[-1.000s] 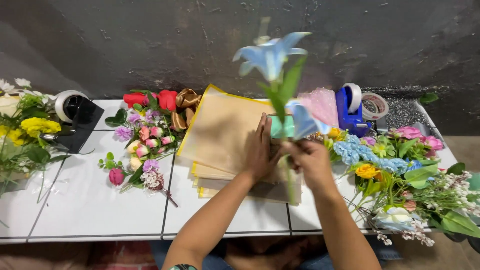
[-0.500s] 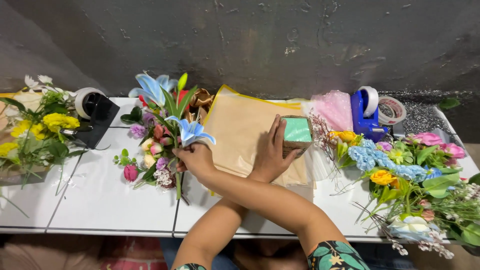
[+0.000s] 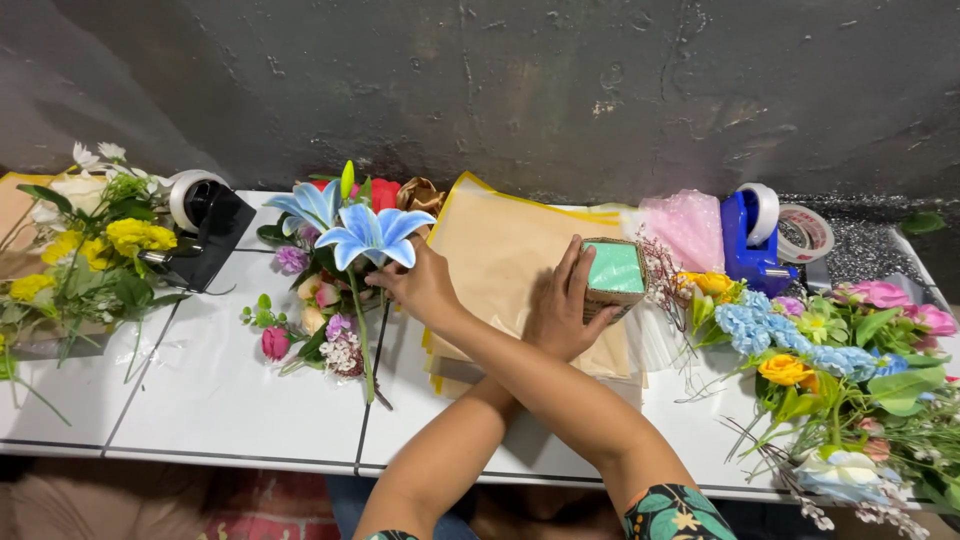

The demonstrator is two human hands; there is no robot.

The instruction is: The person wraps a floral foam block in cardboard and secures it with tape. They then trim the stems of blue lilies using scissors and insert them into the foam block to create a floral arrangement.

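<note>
Head view: the arms cross. The left hand [image 3: 562, 310] wraps around a small basket [image 3: 613, 276] of green foam standing on tan paper [image 3: 495, 260]. The right hand [image 3: 422, 287] pinches the stem of a blue lily [image 3: 372, 236] over mixed flowers [image 3: 315, 320], left of the paper.

We found the stack of paper sheets [image 3: 500, 270] lying mid-worktop [image 3: 200, 400], with the foam block [image 3: 613, 277] on its right edge and the lily stem [image 3: 365, 250] over a flower pile [image 3: 310, 320] to its left. Behind the right-hand flowers [image 3: 830, 360] stood a tape dispenser [image 3: 750, 240]; another dispenser [image 3: 205, 215] sat far left beside more flowers [image 3: 90, 250].
</note>
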